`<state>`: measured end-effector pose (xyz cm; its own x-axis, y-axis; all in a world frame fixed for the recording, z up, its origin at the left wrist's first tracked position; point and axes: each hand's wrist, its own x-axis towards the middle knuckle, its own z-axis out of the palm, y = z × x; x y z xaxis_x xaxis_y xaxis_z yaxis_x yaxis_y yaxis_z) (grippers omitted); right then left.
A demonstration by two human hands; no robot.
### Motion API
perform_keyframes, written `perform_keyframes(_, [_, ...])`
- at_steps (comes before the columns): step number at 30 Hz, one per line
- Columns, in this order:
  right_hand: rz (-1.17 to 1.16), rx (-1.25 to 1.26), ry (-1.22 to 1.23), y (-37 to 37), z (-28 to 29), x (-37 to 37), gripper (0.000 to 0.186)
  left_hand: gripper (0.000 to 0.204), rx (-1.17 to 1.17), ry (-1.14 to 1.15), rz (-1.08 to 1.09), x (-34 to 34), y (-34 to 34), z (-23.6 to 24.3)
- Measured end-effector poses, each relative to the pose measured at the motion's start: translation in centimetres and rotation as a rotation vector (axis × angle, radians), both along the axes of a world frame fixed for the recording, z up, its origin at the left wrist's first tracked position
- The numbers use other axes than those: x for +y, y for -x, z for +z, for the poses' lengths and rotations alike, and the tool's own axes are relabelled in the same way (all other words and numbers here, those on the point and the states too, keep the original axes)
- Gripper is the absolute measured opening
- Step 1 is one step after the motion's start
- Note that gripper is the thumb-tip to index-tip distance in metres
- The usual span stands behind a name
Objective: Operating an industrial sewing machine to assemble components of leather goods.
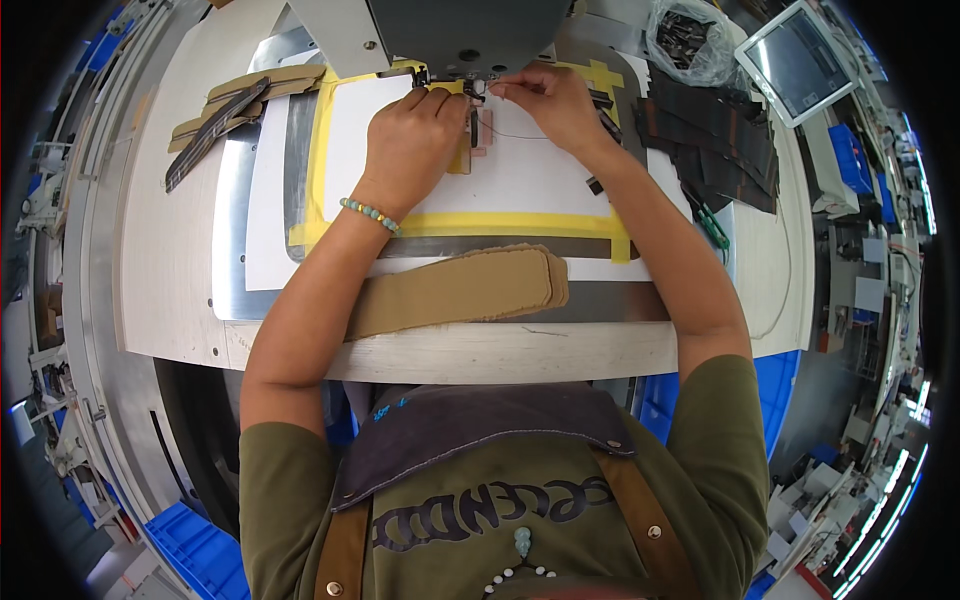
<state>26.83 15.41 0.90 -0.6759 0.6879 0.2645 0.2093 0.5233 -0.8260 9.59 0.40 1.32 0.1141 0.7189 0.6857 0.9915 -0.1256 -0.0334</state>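
My left hand point(415, 140) has curled fingers at the presser foot point(475, 88) of a grey sewing machine point(460, 30); what they hold is hidden. My right hand point(555, 110) pinches just right of the needle area, apparently on a fine dark thread point(530, 136) that loops across the white sheet point(380, 195). A small pink plate point(483, 135) and a yellowish strip point(460, 160) lie below the foot. Yellow tape point(450, 225) borders the sheet. A stack of tan fabric strips point(460, 290) lies in front, between my forearms.
Tan and dark pieces point(225, 110) lie at the back left. On the right are black pieces point(720, 150), green-handled scissors point(714, 225), a bag of small dark items point(683, 45) and a tilted screen point(795, 62). Blue bins point(195, 550) stand below the table point(170, 290).
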Motion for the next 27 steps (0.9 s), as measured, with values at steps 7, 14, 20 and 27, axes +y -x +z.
perform_keyframes(7, [0.019, 0.079, 0.044, 0.6, -1.4, 0.2, 0.020, 0.008, -0.014, 0.016, 0.032, -0.1, 0.2, -0.1])
perform_keyframes(14, [0.010, 0.142, 0.060, 0.6, -1.2, -0.2, 0.019, 0.007, -0.027, -0.009, 0.028, 0.0, 0.0, 0.0])
perform_keyframes(20, [-0.019, 0.086, -0.020, 0.5, -1.0, -0.7, 0.018, 0.006, -0.035, -0.012, 0.017, -0.1, 0.1, 0.1])
perform_keyframes(27, [-0.001, 0.053, -0.039, 0.6, -1.2, -0.7, 0.017, 0.005, -0.042, 0.003, 0.026, -0.1, 0.0, 0.0])
